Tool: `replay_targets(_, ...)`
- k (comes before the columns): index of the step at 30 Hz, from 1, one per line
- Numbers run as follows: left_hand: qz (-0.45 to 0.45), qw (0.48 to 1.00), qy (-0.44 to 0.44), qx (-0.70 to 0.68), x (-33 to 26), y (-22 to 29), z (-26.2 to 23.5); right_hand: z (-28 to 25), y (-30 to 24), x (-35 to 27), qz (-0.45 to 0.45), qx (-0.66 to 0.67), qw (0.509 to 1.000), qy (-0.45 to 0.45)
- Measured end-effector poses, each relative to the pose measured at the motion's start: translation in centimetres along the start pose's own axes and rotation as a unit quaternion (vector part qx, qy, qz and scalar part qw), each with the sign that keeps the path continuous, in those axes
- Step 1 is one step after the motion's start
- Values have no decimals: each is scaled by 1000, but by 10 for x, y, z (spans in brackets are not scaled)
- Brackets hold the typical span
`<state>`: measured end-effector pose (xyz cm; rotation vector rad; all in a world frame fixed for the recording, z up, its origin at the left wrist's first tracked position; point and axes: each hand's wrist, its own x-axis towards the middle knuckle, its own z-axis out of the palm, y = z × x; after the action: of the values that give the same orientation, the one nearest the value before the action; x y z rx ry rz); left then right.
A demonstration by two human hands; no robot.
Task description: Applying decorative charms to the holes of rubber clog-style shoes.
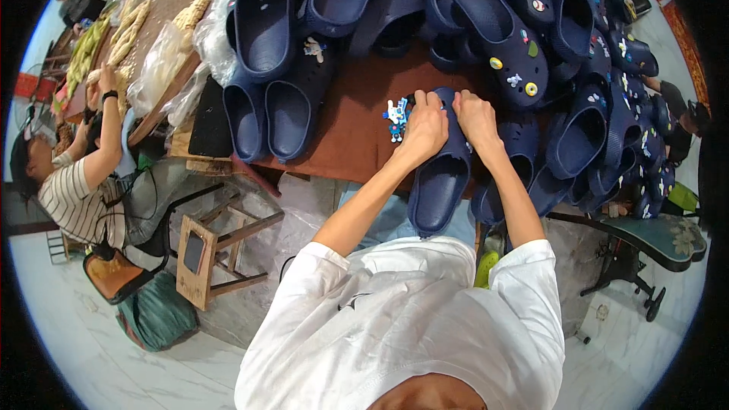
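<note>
A navy foam clog [439, 190] lies at the table's near edge, its heel toward me and its toe between my hands. My left hand [427, 123] is closed on the left side of the toe part, with its fingers curled and the fingertips partly hidden. On the toe's right side, my right hand [477, 118] grips with bent fingers. Whether a small piece sits under the fingers cannot be made out. Just left of my left hand, several small blue and white shoe charms [396, 120] lie on the brown tabletop [345, 125].
Navy clogs [497, 68] with colourful charms are piled along the far and right sides. More clogs [292, 118] stand at left, near clear plastic bags [171, 68]. A wooden stool [199, 258] holds a phone. At far left sits another person in a striped shirt [83, 197].
</note>
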<state>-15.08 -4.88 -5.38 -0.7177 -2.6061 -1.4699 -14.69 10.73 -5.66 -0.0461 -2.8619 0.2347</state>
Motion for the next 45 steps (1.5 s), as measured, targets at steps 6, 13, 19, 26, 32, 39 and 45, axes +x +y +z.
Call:
replay_targets(6,-9,1000,-10,-1,-4,4,-6,-8,0,-7,14,45,998,32)
replay_targets(13,-67,996,-19,-58,-6,11,-15,-21,2,0,132,208,969,8)
replay_targets(19,-102,991,-46,-68,-4,9,-22,-31,-34,50,43,227,973,2)
replay_targets(26,-75,992,-72,-69,0,0,-28,12,-54,95,-67,258,918,-294)
replay_targets(32,-53,996,-69,-9,-4,8,-18,-7,-42,80,-104,311,935,-136)
replay_targets(39,0,997,-72,5,-1,10,-20,-66,-12,-7,36,242,968,-62)
replay_targets(45,-10,997,-71,-34,1,-6,-23,-59,-20,-68,152,226,957,-103)
